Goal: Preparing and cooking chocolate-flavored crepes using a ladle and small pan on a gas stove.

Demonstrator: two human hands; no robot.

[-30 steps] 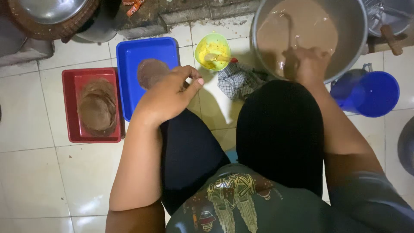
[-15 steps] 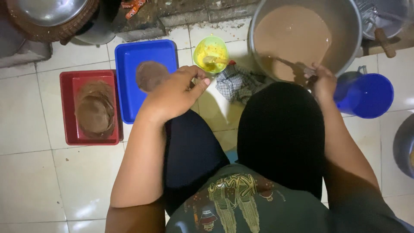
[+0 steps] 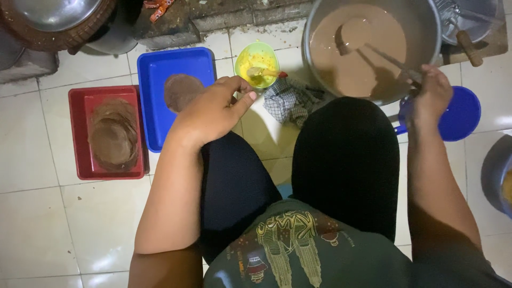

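Right hand [image 3: 434, 93] closed on the ladle [image 3: 373, 50], its bowl in the batter pot [image 3: 426, 32] at 1 o'clock. Left hand [image 3: 213, 112] loosely curled, empty (resting on knee). Risk: batter dripping over the rim onto the floor [image 3: 42, 224].

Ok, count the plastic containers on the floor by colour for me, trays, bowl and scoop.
Blue: 2, the blue tray and the blue scoop by the right hand
Red: 1, the red tray
Yellow-green: 1, the small bowl past the left hand
Total: 4
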